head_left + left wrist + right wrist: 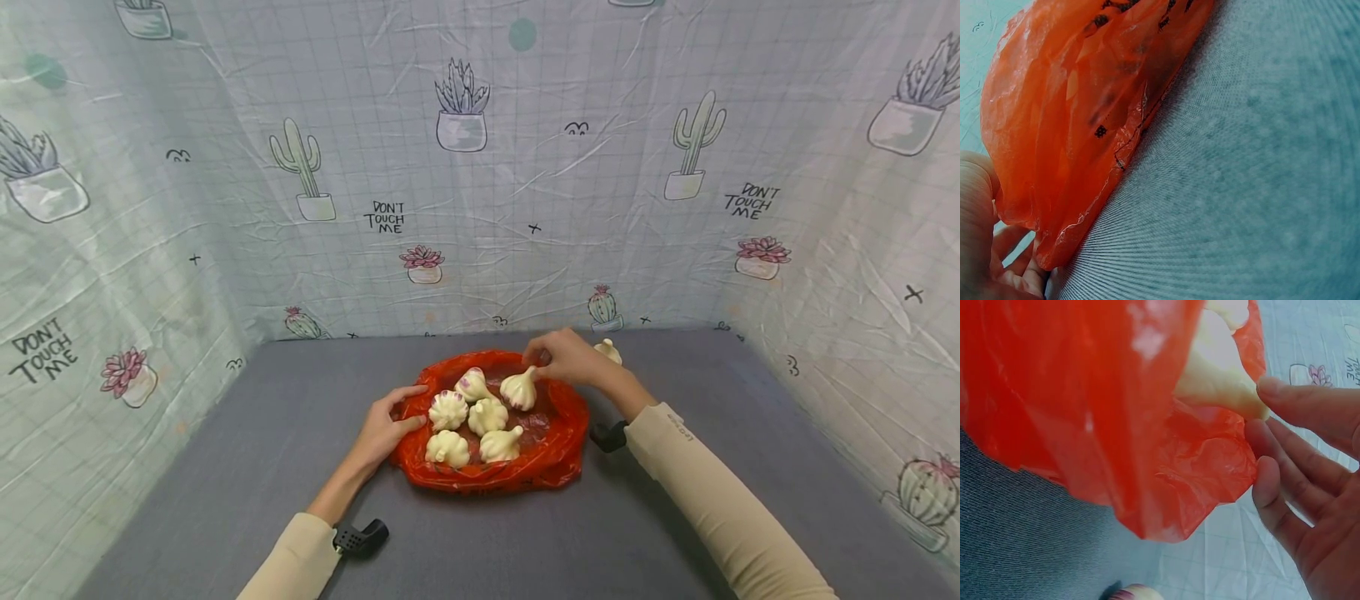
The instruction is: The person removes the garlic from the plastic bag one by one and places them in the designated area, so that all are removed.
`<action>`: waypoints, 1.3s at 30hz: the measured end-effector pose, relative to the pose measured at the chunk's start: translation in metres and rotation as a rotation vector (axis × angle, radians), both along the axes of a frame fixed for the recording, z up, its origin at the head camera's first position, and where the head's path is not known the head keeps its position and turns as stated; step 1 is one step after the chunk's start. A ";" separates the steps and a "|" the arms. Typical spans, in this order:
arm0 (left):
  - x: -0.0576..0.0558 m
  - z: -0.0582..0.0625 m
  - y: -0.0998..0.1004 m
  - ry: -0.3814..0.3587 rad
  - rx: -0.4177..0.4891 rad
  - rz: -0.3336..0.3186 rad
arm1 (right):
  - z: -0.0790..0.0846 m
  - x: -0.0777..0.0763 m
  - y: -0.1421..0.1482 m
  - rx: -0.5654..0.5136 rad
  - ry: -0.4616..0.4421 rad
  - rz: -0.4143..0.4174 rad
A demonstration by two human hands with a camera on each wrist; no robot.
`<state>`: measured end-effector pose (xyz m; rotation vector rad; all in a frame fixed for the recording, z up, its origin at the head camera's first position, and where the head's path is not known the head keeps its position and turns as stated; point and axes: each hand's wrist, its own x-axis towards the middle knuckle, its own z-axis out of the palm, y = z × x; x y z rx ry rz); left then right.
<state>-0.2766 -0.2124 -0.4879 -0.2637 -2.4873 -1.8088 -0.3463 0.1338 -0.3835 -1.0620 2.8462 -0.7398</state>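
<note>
A red plastic bag [495, 478] lies on the table with its mouth spread wide, and several pale garlic bulbs [487, 415] sit inside it. My right hand [576, 360] reaches over the bag's back right rim and pinches one garlic bulb [519, 390] by its stem. In the right wrist view the thumb and fingertips meet on that stem [1254, 405], partly behind the red plastic. At the left rim, my left hand [380, 427] holds the bag's edge between thumb and fingers. The left wrist view shows the bag's creased side [1079, 125] with dark print.
Another garlic bulb [608, 351] lies on the grey table [315, 417] behind my right forearm, outside the bag. A sheet with printed cacti [480, 208] stands behind the table and along both sides. A dark device [360, 537] is strapped to my left wrist.
</note>
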 end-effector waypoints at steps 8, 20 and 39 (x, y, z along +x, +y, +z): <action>0.000 -0.001 -0.001 0.016 -0.003 -0.005 | -0.004 0.001 0.000 0.003 0.004 -0.009; 0.001 0.002 0.000 0.024 -0.024 0.003 | -0.005 0.008 0.002 -0.008 0.019 -0.003; 0.001 0.002 0.000 0.013 -0.010 0.005 | 0.002 0.026 0.017 -0.170 0.049 -0.062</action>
